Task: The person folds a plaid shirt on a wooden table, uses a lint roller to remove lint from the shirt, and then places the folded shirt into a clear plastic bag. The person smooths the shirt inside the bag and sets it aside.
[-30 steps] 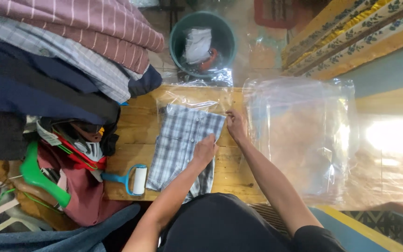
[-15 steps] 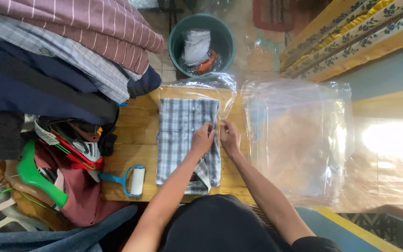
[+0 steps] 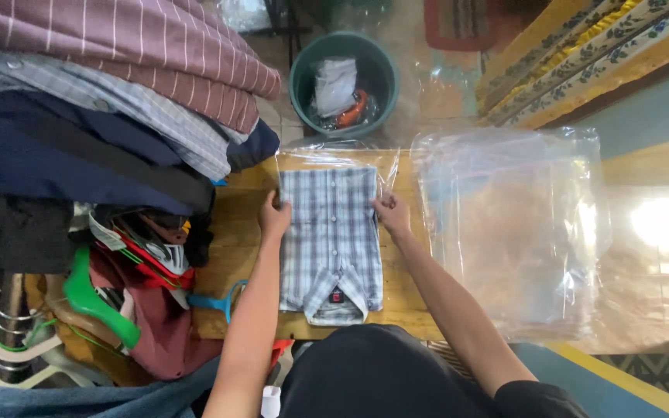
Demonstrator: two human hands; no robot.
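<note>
A folded grey-blue plaid shirt [image 3: 331, 240] lies collar toward me on a wooden table [image 3: 238, 232]. Its far end sits at the mouth of a clear plastic bag [image 3: 334, 159]. My left hand [image 3: 274, 217] grips the shirt's left edge with curled fingers. My right hand [image 3: 391, 213] grips the right edge, where the bag's film meets the cloth. Whether the shirt's far end is inside the bag I cannot tell.
A stack of clear plastic bags [image 3: 512, 232] covers the table's right side. A green bucket [image 3: 342, 77] holding crumpled plastic stands beyond the table. Piled folded clothes [image 3: 102, 101] rise at left, with a green hanger [image 3: 94, 306] and a blue handle [image 3: 222, 298] below them.
Both hands moved from the shirt's middle out to its two side edges. The shirt now lies straight and squared up against the bag.
</note>
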